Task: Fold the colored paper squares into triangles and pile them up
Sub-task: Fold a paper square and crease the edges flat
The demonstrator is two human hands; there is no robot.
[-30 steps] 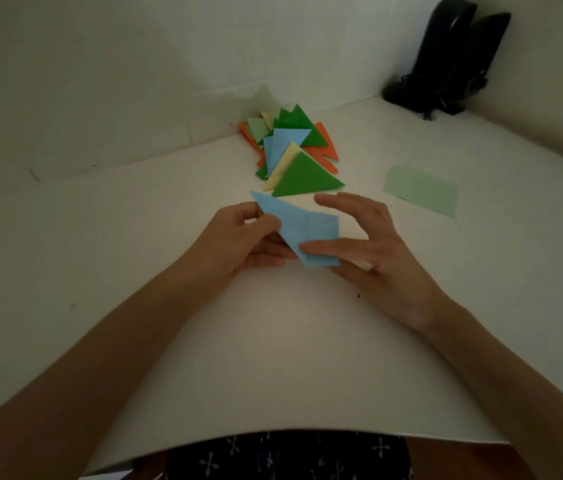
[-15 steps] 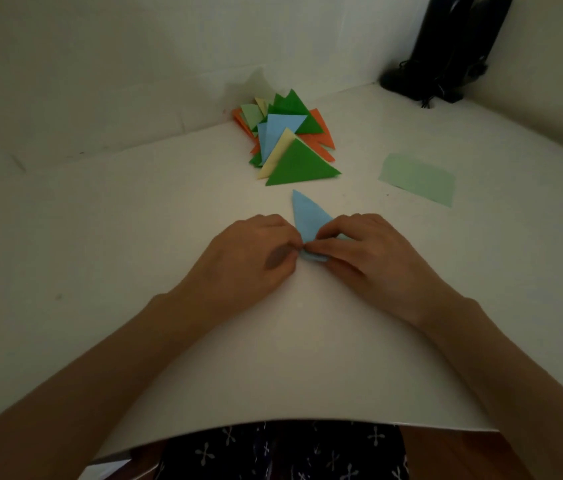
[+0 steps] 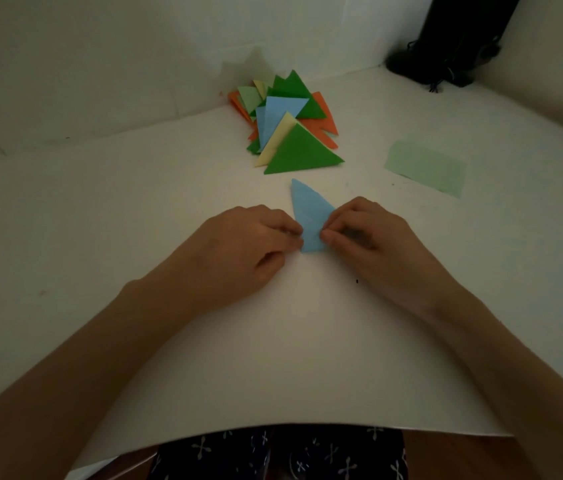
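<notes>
We had the blue paper (image 3: 309, 216) lying flat on the white surface (image 3: 273, 341) at the centre of the frame, already folded into a narrow triangle with its tip pointing toward the top of the frame. Our hands met at its lower end. The left hand (image 3: 249, 244) had its fingers curled, their tips on the left edge. The right hand (image 3: 370, 237) pinched the right edge between thumb and forefinger, so neither hand was spread wide. Just above the tip, apart from it, sat the pile (image 3: 290, 133) of finished triangles in green, yellow, blue and orange, loosely overlapped against the wall. One light green sheet (image 3: 425, 168) lay unfolded at the right of the frame, well apart from the pile, and a dark object (image 3: 453, 39) stood in the upper right corner. We judged the paper to be very light and thin, limp across its face but stiffer along a pressed crease, and likely to slide on the smooth surface or spring open if released too early. The best hold, we thought, was a light pinch at the folded edge or a corner, with a fingertip drawn along the crease first to set it.
</notes>
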